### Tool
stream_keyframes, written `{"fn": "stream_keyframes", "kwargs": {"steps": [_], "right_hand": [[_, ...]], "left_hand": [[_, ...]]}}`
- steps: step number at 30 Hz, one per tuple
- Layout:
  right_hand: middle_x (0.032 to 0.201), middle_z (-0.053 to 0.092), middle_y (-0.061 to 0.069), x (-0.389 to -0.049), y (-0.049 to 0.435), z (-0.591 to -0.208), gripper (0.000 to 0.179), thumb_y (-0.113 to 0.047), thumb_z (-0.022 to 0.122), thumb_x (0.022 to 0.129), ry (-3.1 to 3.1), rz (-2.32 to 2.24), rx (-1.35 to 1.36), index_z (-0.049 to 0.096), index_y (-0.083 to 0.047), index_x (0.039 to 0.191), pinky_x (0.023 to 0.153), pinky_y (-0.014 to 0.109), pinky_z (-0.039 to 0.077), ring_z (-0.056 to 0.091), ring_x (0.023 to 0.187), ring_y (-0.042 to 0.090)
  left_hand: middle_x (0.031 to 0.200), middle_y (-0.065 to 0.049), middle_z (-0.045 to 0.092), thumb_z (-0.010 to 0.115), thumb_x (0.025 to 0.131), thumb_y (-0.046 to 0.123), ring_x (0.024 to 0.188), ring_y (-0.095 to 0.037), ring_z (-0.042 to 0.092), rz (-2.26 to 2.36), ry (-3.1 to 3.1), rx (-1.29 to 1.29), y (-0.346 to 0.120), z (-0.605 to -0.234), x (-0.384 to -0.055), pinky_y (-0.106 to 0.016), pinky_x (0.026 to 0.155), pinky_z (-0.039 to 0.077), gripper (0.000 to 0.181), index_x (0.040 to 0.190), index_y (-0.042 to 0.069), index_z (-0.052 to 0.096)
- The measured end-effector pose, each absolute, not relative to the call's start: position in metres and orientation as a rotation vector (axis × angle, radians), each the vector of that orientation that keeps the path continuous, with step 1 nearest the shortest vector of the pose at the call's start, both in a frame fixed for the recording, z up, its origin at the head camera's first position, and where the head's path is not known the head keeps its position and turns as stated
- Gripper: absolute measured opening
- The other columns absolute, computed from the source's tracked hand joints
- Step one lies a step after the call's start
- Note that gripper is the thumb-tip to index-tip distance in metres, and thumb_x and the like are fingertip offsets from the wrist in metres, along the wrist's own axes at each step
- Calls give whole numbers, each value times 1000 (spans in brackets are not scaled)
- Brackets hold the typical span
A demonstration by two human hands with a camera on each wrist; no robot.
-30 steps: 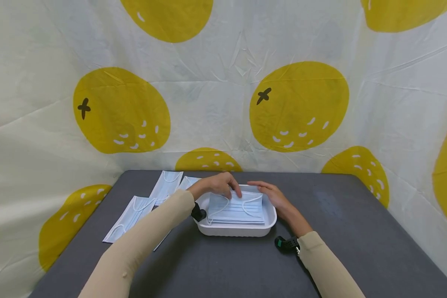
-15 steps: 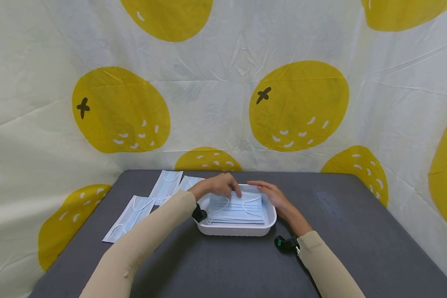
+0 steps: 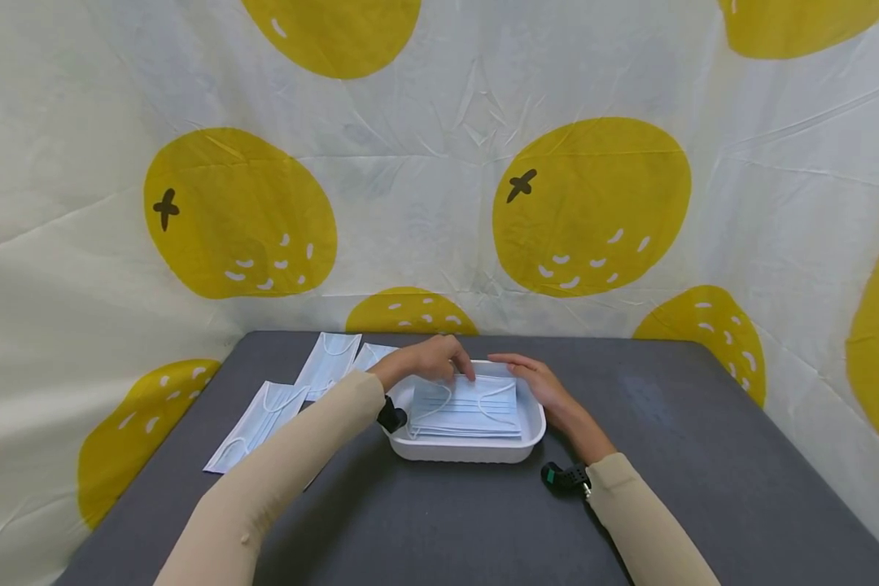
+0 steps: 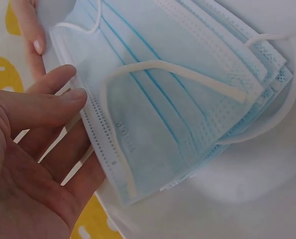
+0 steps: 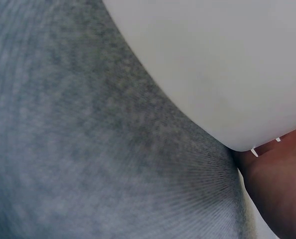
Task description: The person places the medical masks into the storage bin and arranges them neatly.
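Note:
A stack of light blue face masks with white ear loops lies in a white plastic tray. My left hand reaches over the tray's far left side to the stack's far edge. In the left wrist view, the thumb lies on the border of the top mask, while the other fingers pass behind that edge, pinching it. My right hand rests along the tray's far right corner, its fingers fairly straight at the rim. The right wrist view shows part of this hand against the tray's outer wall.
More masks lie on the dark grey table to the left: one nearer mask, one farther mask and one partly behind my left arm. A white curtain with yellow fruit prints hangs behind the table.

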State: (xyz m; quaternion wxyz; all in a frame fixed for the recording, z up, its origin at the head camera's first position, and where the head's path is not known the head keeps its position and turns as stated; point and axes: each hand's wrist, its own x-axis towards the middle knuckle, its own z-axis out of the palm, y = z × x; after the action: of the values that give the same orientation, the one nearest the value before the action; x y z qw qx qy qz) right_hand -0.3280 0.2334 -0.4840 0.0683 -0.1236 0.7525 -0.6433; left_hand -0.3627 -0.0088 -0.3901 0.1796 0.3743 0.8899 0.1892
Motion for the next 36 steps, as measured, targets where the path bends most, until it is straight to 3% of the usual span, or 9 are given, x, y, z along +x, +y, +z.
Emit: {"fn": "stream_keyframes", "kwargs": {"steps": [6, 14, 22, 36], "right_hand": [[157, 52, 12, -329, 232, -484, 40, -15, 42, 110, 2253, -1946, -344, 59, -8, 146, 105, 27, 46, 48, 139, 23], [158, 49, 14, -328, 231, -484, 41, -15, 40, 110, 2241, -1960, -354, 59, -7, 146, 119, 45, 36, 41, 147, 29], [158, 50, 13, -328, 233, -483, 41, -16, 41, 110, 2250, -1950, -362, 58, -8, 147, 112, 37, 43, 46, 143, 27], [155, 53, 15, -328, 233, -484, 41, -17, 40, 111, 2258, -1943, -345, 59, -9, 146, 108, 37, 49, 56, 134, 25]], "left_hand": [[118, -7, 78, 58, 90, -13, 107, -20, 69, 561, 2518, 1102, -10, -388, -363, -35, 100, 58, 39, 115, 8, 79], [117, -7, 78, 58, 89, -13, 111, -21, 71, 594, 2515, 1160, -13, -385, -361, -34, 99, 59, 40, 117, 7, 78], [116, -6, 78, 60, 92, -10, 110, -19, 72, 665, 2536, 1136, -15, -382, -360, -31, 96, 59, 35, 116, 7, 79], [124, -14, 75, 63, 98, 0, 114, -24, 71, 889, 2481, 1140, -35, -372, -352, -36, 99, 59, 29, 126, 1, 73]]}}
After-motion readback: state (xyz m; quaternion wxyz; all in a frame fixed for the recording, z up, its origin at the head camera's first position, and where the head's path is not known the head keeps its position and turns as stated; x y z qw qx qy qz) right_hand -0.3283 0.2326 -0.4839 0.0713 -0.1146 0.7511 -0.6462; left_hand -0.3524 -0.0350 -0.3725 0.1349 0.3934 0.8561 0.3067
